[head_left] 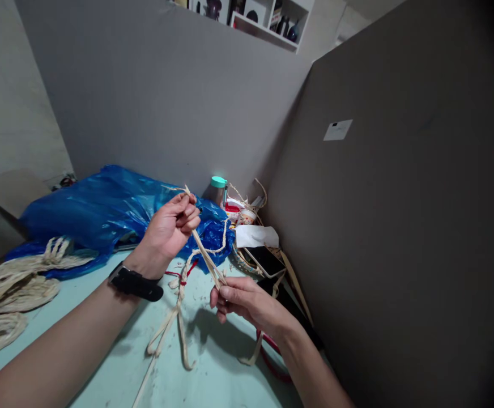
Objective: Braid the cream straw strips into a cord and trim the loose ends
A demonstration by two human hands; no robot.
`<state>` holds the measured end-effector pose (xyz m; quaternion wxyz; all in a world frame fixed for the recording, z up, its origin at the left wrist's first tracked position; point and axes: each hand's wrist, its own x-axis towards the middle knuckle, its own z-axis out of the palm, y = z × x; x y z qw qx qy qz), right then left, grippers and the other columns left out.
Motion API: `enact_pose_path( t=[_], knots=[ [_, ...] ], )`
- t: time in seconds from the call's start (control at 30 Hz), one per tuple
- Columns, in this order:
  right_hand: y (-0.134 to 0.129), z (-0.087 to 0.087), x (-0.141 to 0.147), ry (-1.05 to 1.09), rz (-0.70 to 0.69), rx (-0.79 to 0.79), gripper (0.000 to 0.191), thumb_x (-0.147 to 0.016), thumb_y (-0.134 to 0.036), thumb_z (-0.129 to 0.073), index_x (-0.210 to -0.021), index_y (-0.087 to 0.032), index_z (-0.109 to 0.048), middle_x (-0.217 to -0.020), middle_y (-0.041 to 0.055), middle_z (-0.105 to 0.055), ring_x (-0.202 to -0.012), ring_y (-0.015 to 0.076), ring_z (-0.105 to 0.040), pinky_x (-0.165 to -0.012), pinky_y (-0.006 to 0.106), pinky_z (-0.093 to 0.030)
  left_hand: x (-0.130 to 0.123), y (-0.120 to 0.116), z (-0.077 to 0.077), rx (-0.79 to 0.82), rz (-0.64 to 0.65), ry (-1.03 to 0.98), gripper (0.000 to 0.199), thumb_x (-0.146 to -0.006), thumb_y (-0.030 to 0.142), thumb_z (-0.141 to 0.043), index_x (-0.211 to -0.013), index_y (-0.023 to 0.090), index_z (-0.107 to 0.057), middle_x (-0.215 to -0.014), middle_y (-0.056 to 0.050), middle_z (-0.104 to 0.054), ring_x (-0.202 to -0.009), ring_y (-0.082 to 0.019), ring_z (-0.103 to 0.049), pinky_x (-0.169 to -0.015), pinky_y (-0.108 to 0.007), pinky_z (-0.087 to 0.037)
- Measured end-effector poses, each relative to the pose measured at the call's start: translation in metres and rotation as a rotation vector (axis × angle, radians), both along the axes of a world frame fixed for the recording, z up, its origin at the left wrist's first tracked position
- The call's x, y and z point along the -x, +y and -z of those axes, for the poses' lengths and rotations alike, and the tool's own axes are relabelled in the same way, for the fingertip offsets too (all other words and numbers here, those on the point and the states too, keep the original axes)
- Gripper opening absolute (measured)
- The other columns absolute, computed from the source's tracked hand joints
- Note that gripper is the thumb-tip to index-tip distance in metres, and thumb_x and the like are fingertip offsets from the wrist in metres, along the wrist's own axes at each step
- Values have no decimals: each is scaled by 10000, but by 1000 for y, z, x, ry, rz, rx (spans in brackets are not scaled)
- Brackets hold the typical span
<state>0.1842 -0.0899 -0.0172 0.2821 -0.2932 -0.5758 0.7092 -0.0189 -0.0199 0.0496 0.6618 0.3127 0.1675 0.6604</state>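
Observation:
Several pale straw-like strands (205, 256) stretch between my two hands, above the table. My left hand (173, 220), with a black watch on its wrist, pinches their upper end, and loose tips poke out past the fingers. Lower down and to the right, my right hand (247, 300) grips the other end between thumb and fingers. Under the strands lies a braided cord (182, 289) of the same pale material, bound with red thread (190, 271). Its lower part splits into loose tails on the table.
A large blue plastic bag (89, 209) lies along the back partition. Woven straw pieces (13, 286) rest at the left. A bottle with a turquoise lid (218, 182), white paper (256, 236) and a phone (267, 261) crowd the back right corner. A grey partition (391, 215) stands close on the right.

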Motion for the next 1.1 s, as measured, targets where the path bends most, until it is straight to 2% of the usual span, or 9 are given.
enact_pose_path(
  t=[0.17,0.43,0.6,0.67,0.73,0.87,0.93,1.03,1.1],
  knots=[
    [2,7,6,-39,-7,-66,408,-847,-526,-651,-680,-161,-580,-624,-18,-527,-579,105,-511,-628,252,-403,2,-1,-1,22,-9,-5,226,-975,150,-584,-750,135,-593,-548,113,-435,-373,-22,-349,-318,-131,-285],
    [0,12,11,-151,-77,-127,467,-915,-601,-542,-805,-152,-610,-520,-50,-508,-384,86,-461,-406,202,-356,9,5,6,-15,17,-5,186,-967,228,-617,-804,138,-606,-593,100,-500,-382,-25,-377,-336,-143,-323],
    [-8,5,13,-253,-113,-242,435,-960,-546,-523,-813,-151,-629,-629,7,-640,-445,94,-520,-459,209,-413,7,2,8,-43,20,41,179,-965,253,-622,-830,137,-612,-622,89,-525,-397,-29,-398,-342,-147,-330],
    [-7,-2,9,-263,-52,-329,334,-916,-488,-631,-923,-157,-676,-798,39,-707,-608,128,-606,-582,235,-474,2,-4,6,-46,36,89,197,-963,250,-624,-802,140,-600,-601,99,-500,-390,-28,-379,-340,-146,-320],
    [-3,-8,2,-247,147,-444,288,-908,-441,-655,-1028,-181,-687,-919,45,-708,-786,160,-624,-716,259,-479,-4,-13,2,-35,77,166,226,-956,217,-626,-746,142,-583,-558,111,-450,-375,-26,-339,-331,-145,-288],
    [4,-18,-13,-197,468,-538,277,-950,-437,-572,-1029,-200,-691,-948,35,-666,-865,172,-571,-816,285,-435,-19,-36,-3,-4,186,359,246,-873,61,-614,-636,130,-610,-483,84,-404,-361,-25,-281,-325,-146,-206],
    [3,-21,-14,-155,525,-549,302,-922,-444,-616,-1105,-216,-692,-956,24,-653,-858,172,-559,-812,290,-434,-25,-49,-1,4,236,458,239,-843,70,-639,-611,126,-645,-463,65,-411,-359,-27,-280,-331,-149,-196],
    [-3,-23,-7,-71,505,-564,379,-889,-406,-675,-1235,-249,-683,-904,4,-627,-790,155,-541,-762,290,-440,-29,-65,6,11,290,586,238,-818,118,-698,-582,134,-670,-464,31,-474,-382,-45,-337,-346,-150,-212],
    [-7,-23,1,-14,492,-590,329,-878,-351,-700,-1194,-262,-726,-837,-7,-600,-749,141,-531,-740,289,-440,-30,-73,11,17,292,628,231,-807,120,-704,-578,141,-677,-470,21,-498,-400,-56,-362,-357,-152,-223]
  ],
)
